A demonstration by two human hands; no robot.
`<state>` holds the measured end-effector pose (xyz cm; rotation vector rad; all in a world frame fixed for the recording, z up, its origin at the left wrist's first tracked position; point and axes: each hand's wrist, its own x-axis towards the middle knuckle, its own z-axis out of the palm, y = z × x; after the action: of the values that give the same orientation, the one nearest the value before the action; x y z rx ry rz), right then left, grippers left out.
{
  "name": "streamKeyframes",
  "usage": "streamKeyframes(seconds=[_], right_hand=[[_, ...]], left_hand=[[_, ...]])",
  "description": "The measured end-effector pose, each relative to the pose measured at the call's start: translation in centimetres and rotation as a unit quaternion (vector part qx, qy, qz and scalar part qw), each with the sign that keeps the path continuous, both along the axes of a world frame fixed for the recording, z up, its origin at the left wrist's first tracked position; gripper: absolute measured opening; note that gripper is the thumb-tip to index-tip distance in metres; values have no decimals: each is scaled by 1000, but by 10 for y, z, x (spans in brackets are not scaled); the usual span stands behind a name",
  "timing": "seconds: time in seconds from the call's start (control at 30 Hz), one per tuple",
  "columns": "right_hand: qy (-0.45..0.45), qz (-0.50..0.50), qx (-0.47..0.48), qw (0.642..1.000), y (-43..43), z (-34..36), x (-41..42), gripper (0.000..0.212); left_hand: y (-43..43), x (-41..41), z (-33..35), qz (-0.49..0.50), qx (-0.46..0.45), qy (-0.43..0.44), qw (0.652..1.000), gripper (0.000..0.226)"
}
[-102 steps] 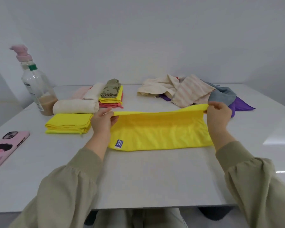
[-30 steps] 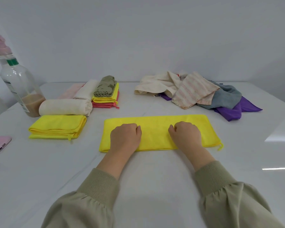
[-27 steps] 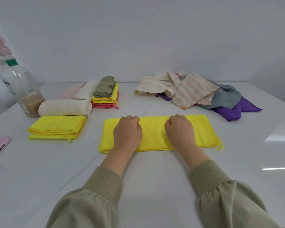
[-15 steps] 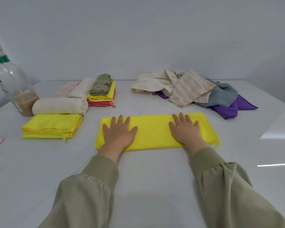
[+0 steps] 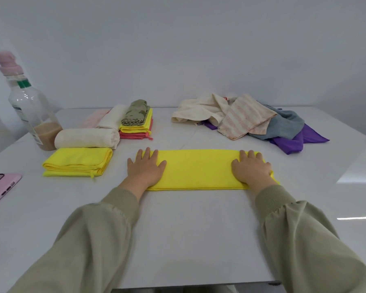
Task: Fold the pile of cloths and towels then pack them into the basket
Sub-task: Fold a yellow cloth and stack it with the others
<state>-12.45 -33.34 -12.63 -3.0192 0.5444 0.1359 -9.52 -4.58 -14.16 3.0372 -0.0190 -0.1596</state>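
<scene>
- Now, in the head view, a long yellow cloth (image 5: 199, 169) lies flat on the smooth, shiny white table (image 5: 188, 229). It looks soft and fuzzy, and it is folded into a thin strip with straight edges.
- The left hand (image 5: 145, 169) lies palm down on the left end of the strip. Its fingers are straight and spread out. It grips nothing and only presses on the cloth.
- The right hand (image 5: 250, 169) lies palm down on the right end. Its fingers are straight too, pressing flat and not grabbing.
- Both arms reach forward in baggy olive sleeves (image 5: 106, 229) with ribbed cuffs.
- Just left of the strip sits a folded yellow cloth (image 5: 76, 161), a thick, neat pad.
- Behind that pad lies a cream towel (image 5: 87, 137), rolled up like a log.
- Behind the strip's left end stands a small stack (image 5: 135, 123): a bumpy green cloth on top, then yellow, then pink-red.
- Behind the strip's right end is a messy pile (image 5: 247, 121) of crumpled cloths: cream, pink striped, grey-blue and purple.
- Far left of the strip stands a clear plastic bottle (image 5: 32, 111) with brown liquid at the bottom.
- A pink phone (image 5: 0, 189) lies flat, far left of the strip.
</scene>
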Motion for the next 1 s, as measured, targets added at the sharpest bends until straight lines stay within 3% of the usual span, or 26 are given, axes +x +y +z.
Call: streamKeyframes(seconds=[0.13, 0.23, 0.3, 0.37, 0.43, 0.5, 0.6, 0.73, 0.83, 0.9, 1.0], right_hand=[[78, -23, -93, 992, 19, 20, -14, 48], [166, 2, -180, 970, 33, 40, -20, 46], [138, 47, -200, 969, 41, 47, -19, 47], [25, 134, -189, 973, 54, 44, -13, 46], [-39, 236, -123, 963, 73, 34, -8, 47], [-17, 284, -50, 957, 91, 23, -6, 52], [-5, 293, 7, 956, 107, 15, -7, 55], [-28, 287, 162, 944, 115, 24, -4, 65], [-86, 253, 338, 902, 109, 52, 3, 66], [-114, 216, 454, 857, 102, 76, 11, 61], [-98, 161, 589, 786, 86, 110, 24, 55]], left_hand=[[2, 3, 12, -16, 68, -67, 995, 58], [5, -4, 19, 33, 52, -83, 995, 56], [9, -8, 22, 80, 21, -70, 994, 53], [16, -10, 25, 116, -7, -46, 992, 56], [22, -12, 30, 139, -35, -14, 990, 61], [25, -13, 36, 140, -70, 21, 987, 58], [26, -15, 46, 149, -178, 54, 971, 53], [19, -17, 63, 66, -321, -10, 945, 43], [9, -22, 94, -37, -376, -51, 924, 37], [1, -23, 119, -111, -383, -52, 916, 26], [-10, -26, 158, -178, -397, -44, 899, 32]])
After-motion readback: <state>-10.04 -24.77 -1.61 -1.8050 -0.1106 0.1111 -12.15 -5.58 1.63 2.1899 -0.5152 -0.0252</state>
